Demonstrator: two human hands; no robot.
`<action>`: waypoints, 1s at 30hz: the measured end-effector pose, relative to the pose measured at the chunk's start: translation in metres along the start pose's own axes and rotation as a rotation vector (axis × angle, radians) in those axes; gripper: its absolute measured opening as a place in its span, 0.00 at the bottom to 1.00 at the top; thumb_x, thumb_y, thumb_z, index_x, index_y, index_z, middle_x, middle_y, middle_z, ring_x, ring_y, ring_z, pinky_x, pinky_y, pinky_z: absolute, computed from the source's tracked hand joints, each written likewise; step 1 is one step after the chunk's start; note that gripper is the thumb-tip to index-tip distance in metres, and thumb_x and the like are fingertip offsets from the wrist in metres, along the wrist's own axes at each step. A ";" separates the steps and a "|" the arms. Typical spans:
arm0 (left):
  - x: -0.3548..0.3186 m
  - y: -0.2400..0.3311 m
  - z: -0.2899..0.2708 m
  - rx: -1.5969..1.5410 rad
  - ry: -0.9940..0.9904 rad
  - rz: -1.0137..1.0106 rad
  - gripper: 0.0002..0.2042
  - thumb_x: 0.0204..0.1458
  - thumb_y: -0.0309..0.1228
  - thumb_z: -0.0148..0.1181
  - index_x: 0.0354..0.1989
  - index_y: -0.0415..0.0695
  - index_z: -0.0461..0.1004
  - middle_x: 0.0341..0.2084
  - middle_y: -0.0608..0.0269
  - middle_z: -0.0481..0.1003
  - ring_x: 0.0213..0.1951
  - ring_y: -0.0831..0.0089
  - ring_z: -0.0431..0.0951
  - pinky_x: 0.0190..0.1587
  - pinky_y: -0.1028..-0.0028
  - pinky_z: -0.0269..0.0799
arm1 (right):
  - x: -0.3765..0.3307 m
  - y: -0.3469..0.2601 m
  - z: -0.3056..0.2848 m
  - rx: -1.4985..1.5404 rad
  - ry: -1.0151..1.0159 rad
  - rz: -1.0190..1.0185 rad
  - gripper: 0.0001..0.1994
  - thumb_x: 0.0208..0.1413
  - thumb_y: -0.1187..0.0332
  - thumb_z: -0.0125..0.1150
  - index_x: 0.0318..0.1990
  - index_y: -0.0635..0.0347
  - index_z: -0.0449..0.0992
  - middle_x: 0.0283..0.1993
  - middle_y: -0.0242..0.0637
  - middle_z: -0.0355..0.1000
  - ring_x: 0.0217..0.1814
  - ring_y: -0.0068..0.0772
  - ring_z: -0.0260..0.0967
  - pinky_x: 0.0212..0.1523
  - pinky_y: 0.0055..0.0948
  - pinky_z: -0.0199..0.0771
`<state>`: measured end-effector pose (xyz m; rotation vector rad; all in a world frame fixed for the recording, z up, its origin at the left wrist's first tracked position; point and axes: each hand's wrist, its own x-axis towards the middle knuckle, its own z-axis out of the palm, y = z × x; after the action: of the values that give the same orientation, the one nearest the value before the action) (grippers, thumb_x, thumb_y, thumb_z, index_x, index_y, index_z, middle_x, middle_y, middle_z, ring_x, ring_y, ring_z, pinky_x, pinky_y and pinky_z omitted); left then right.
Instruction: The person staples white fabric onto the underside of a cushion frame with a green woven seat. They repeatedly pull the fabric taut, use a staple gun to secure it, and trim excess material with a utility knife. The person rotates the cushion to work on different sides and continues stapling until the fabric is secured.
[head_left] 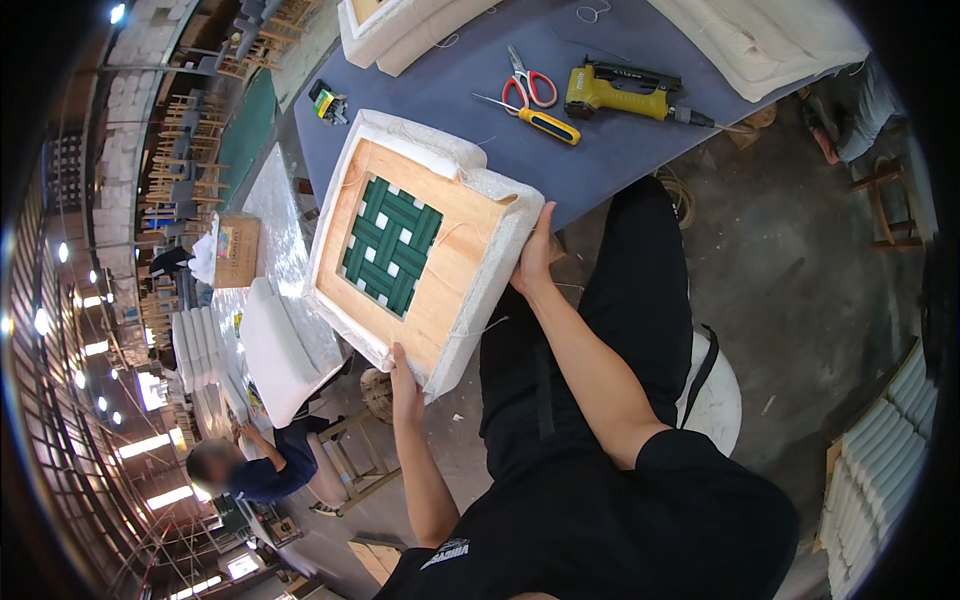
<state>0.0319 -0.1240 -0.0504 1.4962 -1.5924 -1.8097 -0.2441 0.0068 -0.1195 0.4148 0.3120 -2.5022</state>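
I see a square seat [455, 290] in the middle of the frame, tipped so its back faces me. It has a flat wood board with soft white stuff around the sides, and a square hole in the board shows green straps [392, 245] that go over and under each other. Loose white threads hang on it. My left hand [405, 385] grips the bottom edge of the seat, with the thumb on the front. My right hand [535, 255] holds the right edge, and some of its fingers are hidden behind the seat. The top of the seat is in front of a blue-gray table [420, 95], and I cannot tell if they touch. On the table, near the top of the frame, red-handled scissors [541, 88] lie just beside a yellow-handled tool [550, 126] with a thin metal tip. To their right is a yellow and black air gun [610, 95] with a hose [740, 128]. A small yellow and green box [330, 105] is near the table's left edge. More white cushions [410, 40] sit at the top of the frame. At the lower left, a person [265, 475] in dark blue sits near a big white cushion [275, 350].
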 end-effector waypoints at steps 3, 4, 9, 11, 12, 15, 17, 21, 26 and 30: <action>0.005 0.018 -0.014 0.792 0.479 0.206 0.35 0.70 0.45 0.61 0.73 0.31 0.57 0.61 0.48 0.71 0.65 0.52 0.70 0.69 0.55 0.65 | 0.007 0.005 0.001 -0.199 0.042 -0.115 0.43 0.74 0.30 0.37 0.69 0.66 0.69 0.67 0.48 0.74 0.68 0.40 0.74 0.70 0.40 0.75; 0.005 0.022 -0.013 1.010 0.632 0.324 0.34 0.68 0.42 0.63 0.72 0.30 0.58 0.59 0.47 0.72 0.64 0.50 0.70 0.69 0.54 0.64 | 0.008 0.007 0.001 -0.272 0.063 -0.156 0.42 0.75 0.31 0.37 0.68 0.66 0.70 0.66 0.47 0.75 0.67 0.39 0.75 0.69 0.39 0.75; 0.015 0.079 0.100 0.859 0.072 1.083 0.17 0.61 0.23 0.64 0.58 0.36 0.75 0.55 0.48 0.75 0.62 0.49 0.72 0.68 0.56 0.64 | 0.022 -0.013 -0.013 -0.288 0.066 -0.243 0.39 0.77 0.33 0.36 0.67 0.65 0.71 0.64 0.45 0.76 0.66 0.37 0.75 0.68 0.39 0.75; 0.008 0.099 0.164 0.948 -0.205 1.163 0.20 0.60 0.26 0.64 0.61 0.43 0.77 0.63 0.53 0.75 0.67 0.52 0.71 0.71 0.56 0.58 | 0.021 -0.019 -0.011 -0.178 0.053 -0.217 0.40 0.77 0.33 0.34 0.69 0.64 0.69 0.66 0.45 0.74 0.69 0.37 0.73 0.70 0.39 0.73; 0.012 0.103 0.177 0.946 -0.242 1.227 0.22 0.61 0.28 0.66 0.64 0.44 0.76 0.65 0.55 0.75 0.68 0.54 0.71 0.71 0.56 0.57 | 0.013 -0.012 0.000 -0.087 0.032 -0.166 0.40 0.77 0.33 0.34 0.70 0.63 0.69 0.67 0.44 0.74 0.70 0.37 0.72 0.71 0.38 0.71; 0.041 0.113 0.234 0.858 -0.387 1.329 0.21 0.59 0.31 0.69 0.62 0.46 0.79 0.63 0.56 0.77 0.67 0.56 0.73 0.70 0.56 0.59 | 0.005 -0.012 0.008 -0.029 -0.015 -0.115 0.42 0.76 0.31 0.31 0.74 0.62 0.65 0.71 0.44 0.70 0.75 0.38 0.67 0.74 0.38 0.68; 0.056 0.115 0.265 0.910 -0.466 1.393 0.18 0.58 0.31 0.72 0.57 0.45 0.83 0.59 0.53 0.80 0.64 0.52 0.77 0.69 0.56 0.62 | 0.009 -0.020 0.003 -0.059 -0.029 -0.106 0.43 0.75 0.30 0.29 0.76 0.60 0.63 0.74 0.44 0.68 0.76 0.40 0.66 0.76 0.40 0.66; 0.084 0.103 0.276 0.710 -0.540 1.300 0.08 0.53 0.27 0.76 0.41 0.44 0.86 0.47 0.57 0.85 0.53 0.61 0.81 0.61 0.60 0.65 | 0.015 -0.021 0.002 -0.088 -0.043 -0.117 0.42 0.76 0.31 0.25 0.74 0.59 0.66 0.74 0.44 0.68 0.76 0.40 0.66 0.76 0.42 0.65; 0.087 0.096 0.278 0.505 -0.624 1.135 0.08 0.53 0.13 0.72 0.40 0.33 0.83 0.44 0.51 0.84 0.45 0.68 0.84 0.41 0.74 0.80 | 0.018 -0.023 -0.003 -0.063 -0.025 -0.133 0.39 0.79 0.36 0.28 0.72 0.61 0.69 0.70 0.43 0.73 0.74 0.39 0.69 0.75 0.39 0.67; 0.087 0.098 0.274 0.570 -0.625 1.139 0.07 0.54 0.15 0.72 0.40 0.34 0.83 0.45 0.52 0.84 0.44 0.70 0.84 0.42 0.74 0.79 | 0.018 -0.019 -0.003 -0.050 0.010 -0.128 0.36 0.80 0.39 0.32 0.70 0.63 0.70 0.66 0.42 0.75 0.68 0.35 0.73 0.70 0.36 0.71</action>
<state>-0.2679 -0.0758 -0.0520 -0.1036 -2.5926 -1.1596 -0.2686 0.0143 -0.1262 0.3988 0.4162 -2.6113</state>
